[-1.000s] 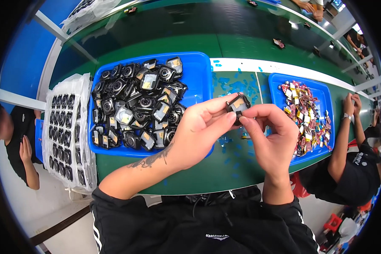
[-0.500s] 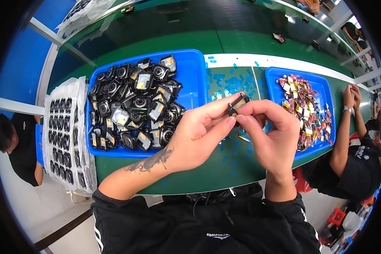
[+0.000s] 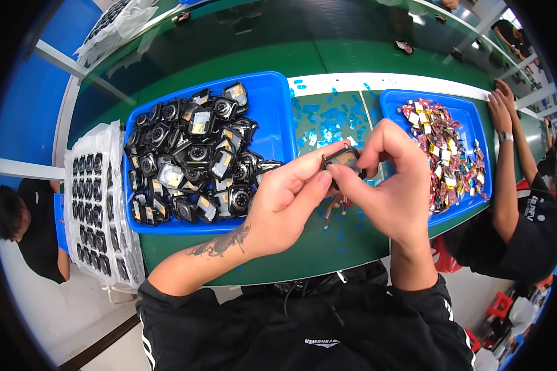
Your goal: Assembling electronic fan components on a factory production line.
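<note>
Both hands pinching one small black part (image 3: 343, 159): left hand (image 3: 288, 207) closed on its near edge with thumb and fingers, right hand (image 3: 390, 179) curled over its far side. Best done with steady fingertip pressure, part level above the green table (image 3: 328, 244). Blue tray of black parts (image 3: 272, 108) at ten o'clock, tray of small colourful pieces (image 3: 414, 99) at two.

head view | worn high, facing steeply down | close over green table (image 3: 241, 49) | fisheye-bent edges
</note>
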A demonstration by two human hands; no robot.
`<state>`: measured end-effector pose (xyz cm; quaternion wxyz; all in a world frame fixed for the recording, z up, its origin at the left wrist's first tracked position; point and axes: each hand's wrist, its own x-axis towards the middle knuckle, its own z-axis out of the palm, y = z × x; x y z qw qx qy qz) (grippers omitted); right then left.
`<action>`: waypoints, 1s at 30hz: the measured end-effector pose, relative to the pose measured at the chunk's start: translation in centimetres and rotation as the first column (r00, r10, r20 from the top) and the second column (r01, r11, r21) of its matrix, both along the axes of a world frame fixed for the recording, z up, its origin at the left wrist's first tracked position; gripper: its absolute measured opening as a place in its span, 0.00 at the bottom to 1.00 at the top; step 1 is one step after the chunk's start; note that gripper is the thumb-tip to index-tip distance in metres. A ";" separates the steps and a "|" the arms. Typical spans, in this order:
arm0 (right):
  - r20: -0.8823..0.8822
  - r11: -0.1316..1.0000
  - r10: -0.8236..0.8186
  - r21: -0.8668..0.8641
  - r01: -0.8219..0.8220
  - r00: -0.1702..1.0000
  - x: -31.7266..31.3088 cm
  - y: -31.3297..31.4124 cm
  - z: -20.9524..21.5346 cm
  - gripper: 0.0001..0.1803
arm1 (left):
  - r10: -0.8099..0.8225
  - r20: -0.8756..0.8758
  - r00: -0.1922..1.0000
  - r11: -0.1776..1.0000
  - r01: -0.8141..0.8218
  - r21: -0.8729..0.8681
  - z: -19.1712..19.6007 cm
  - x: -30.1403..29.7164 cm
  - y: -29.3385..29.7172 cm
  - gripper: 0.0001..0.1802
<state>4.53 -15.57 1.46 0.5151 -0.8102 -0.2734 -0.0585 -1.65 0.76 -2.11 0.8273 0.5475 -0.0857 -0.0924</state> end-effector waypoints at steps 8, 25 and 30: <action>-0.271 0.922 0.108 0.387 0.005 0.956 -0.5 -1.7 -1.4 0.20 | 0.169 -0.117 0.979 0.975 -0.184 -0.127 1.9 0.0 -0.5 0.23; -0.577 0.753 0.498 0.658 0.008 0.648 -1.6 -3.2 -1.4 0.13 | -0.052 0.556 0.830 0.673 -0.382 0.633 2.1 0.3 0.8 0.20; -0.593 0.818 0.445 0.574 -0.035 0.671 -1.4 -3.6 -0.8 0.13 | -0.004 0.056 0.998 0.958 -0.012 0.287 2.0 0.5 1.0 0.13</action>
